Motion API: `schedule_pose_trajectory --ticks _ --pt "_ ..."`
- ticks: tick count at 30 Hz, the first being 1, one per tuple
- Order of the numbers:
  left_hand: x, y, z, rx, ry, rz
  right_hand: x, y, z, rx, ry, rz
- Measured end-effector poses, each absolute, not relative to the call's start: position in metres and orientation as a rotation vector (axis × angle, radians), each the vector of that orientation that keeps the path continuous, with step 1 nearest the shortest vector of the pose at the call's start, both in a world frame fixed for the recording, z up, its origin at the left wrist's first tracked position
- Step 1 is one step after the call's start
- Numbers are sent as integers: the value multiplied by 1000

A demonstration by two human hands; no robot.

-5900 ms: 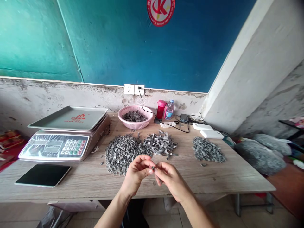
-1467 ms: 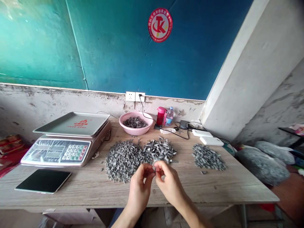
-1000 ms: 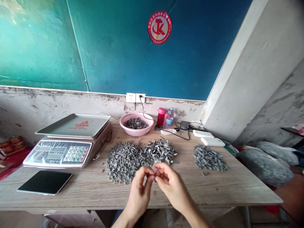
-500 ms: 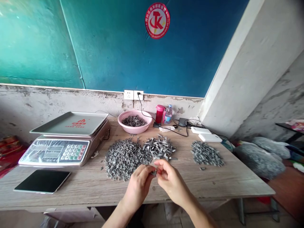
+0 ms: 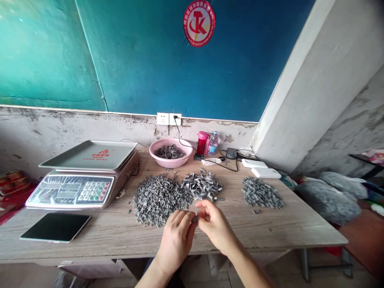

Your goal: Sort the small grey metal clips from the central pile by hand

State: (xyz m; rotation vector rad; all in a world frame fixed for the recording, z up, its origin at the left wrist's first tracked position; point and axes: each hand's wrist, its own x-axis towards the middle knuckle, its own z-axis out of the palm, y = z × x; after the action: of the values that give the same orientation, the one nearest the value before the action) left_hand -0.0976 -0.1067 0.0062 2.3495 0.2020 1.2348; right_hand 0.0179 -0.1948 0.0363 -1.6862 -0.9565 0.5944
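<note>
Pinching a small grey piece point(image 5: 195, 219) between fingers of the left hand point(image 5: 175, 240) and right hand point(image 5: 214, 229)

A tiny grey clip point(image 5: 195, 219) is pinched between the left hand point(image 5: 175, 240) and right hand point(image 5: 214, 228), just beside a broad, loose heap of similar clips point(image 5: 157, 200).

1 camera worn on the person's head is looking forward and down over the left hand point(image 5: 175, 240) and right hand point(image 5: 214, 228), facing the tabletop point(image 5: 270, 232) from close by and taking in the blue wall point(image 5: 135, 60) beyond it.
</note>
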Motion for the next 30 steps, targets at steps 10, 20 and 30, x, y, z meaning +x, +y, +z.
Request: schedule_pose_trajectory --ticks 10,20,30 --pt "-95 -103 9 2397 288 1328 20 -193 40 -1620 -775 668" --pt "-96 -96 1 2310 202 1235 23 -201 44 -1344 -722 935" --pt "-91 -106 -17 2345 236 1044 23 -206 25 -1574 -850 760"
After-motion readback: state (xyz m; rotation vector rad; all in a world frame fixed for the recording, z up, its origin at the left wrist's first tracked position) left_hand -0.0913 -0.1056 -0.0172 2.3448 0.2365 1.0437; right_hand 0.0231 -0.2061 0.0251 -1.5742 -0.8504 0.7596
